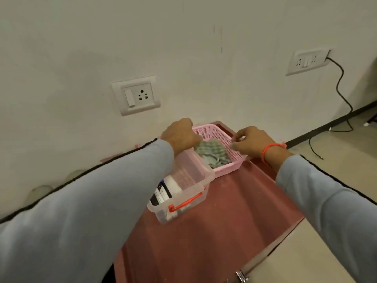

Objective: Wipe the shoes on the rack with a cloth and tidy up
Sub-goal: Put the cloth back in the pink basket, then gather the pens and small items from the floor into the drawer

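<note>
Hands on pink basket, cloth inside

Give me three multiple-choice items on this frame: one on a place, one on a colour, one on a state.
1. Where does the checked cloth lie?
A. in the pink basket
B. in the clear box
C. on the floor

2. What colour is the clear box's handle?
A. blue
B. red
C. white

3. What is the right hand doing?
A. hanging idle
B. pressing the wall socket
C. pinching the basket's right rim

Key: 1 A, the cloth sits inside the mesh walls; 2 B, a red handle crosses the box's front; 3 C, its fingertips close on the rim, while the left hand reaches in.
</note>
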